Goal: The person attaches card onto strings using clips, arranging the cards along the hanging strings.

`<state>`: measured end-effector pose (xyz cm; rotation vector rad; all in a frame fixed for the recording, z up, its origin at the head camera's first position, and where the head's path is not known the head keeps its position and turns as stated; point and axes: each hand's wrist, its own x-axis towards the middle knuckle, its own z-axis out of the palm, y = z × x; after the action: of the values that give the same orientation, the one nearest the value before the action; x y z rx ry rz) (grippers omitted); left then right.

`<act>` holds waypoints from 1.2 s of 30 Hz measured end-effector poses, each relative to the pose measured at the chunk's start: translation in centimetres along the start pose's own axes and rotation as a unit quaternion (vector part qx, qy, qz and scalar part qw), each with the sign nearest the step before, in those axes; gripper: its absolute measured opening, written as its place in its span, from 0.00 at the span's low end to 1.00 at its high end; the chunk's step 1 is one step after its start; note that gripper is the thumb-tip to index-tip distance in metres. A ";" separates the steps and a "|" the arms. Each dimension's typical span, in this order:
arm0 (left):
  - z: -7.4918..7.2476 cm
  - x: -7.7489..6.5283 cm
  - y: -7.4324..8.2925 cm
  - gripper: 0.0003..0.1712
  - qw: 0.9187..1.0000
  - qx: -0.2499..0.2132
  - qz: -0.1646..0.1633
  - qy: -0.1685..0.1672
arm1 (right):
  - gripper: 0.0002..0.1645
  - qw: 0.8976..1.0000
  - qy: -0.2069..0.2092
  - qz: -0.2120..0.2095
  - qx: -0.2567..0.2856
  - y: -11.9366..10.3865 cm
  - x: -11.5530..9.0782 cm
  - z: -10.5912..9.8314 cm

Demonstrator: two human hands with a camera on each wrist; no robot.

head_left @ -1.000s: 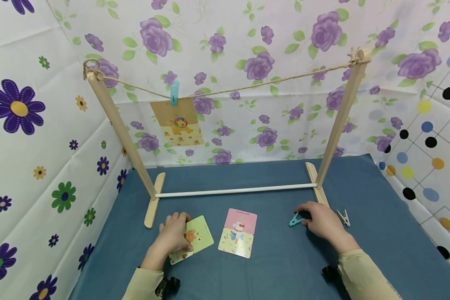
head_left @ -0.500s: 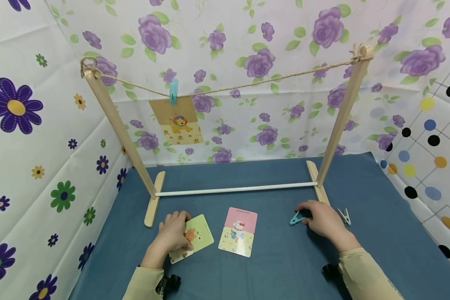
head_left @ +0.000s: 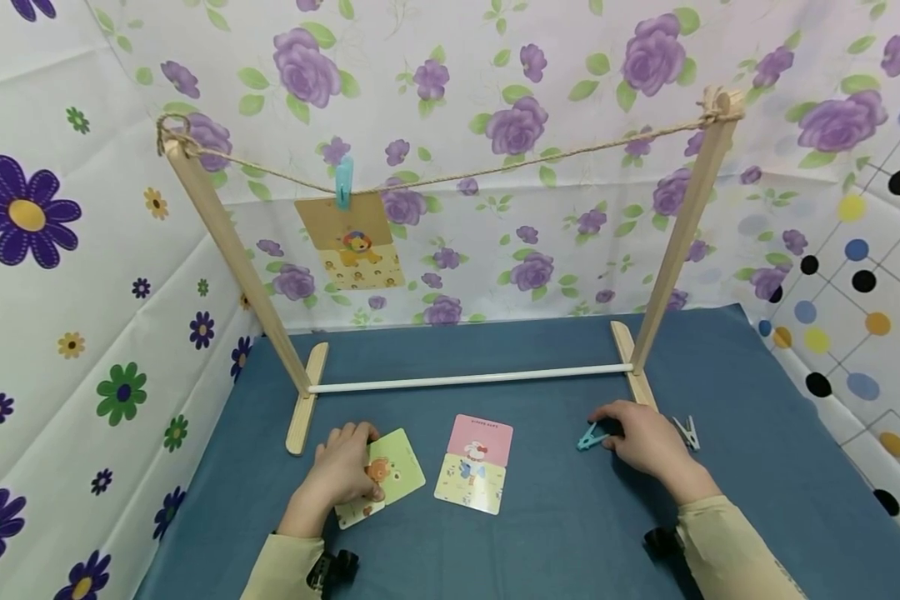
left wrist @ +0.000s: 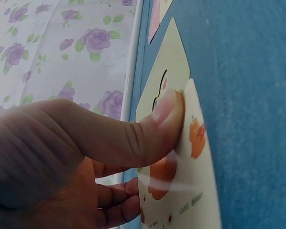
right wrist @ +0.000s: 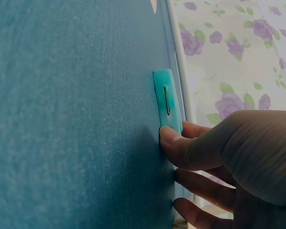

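1. With our left hand (head_left: 336,473) we pinch the green card (head_left: 401,468), thumb on its face, low over the desk (head_left: 540,525).
2. Behind it, we see a lion card (head_left: 348,250) hanging from the rope (head_left: 495,173) by a blue clip (head_left: 343,183).
3. Between our hands, the pink card (head_left: 474,464) lies on the desk.
4. With our right hand (head_left: 642,443) we hold a turquoise clothespin (head_left: 588,439) between thumb and finger.
5. Just right, we see a pale clothespin (head_left: 689,434).

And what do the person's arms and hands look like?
The left hand and right hand are ungloved. The left sleeve and right sleeve are beige, ending near the wrists. A small black device shows by the left cuff, a similar dark one by the right.
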<state>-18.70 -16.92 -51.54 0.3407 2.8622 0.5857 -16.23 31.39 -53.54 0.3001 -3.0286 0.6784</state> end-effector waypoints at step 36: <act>-1.5 -0.9 -1.3 0.22 0.990 -0.129 -0.030 0.037 | 0.21 1.000 0.000 0.017 0.007 -0.1 -0.3 0.2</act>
<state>-18.49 -18.86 -50.60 0.1935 2.8065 0.9629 -15.93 31.30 -53.70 0.2486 -3.0372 0.7030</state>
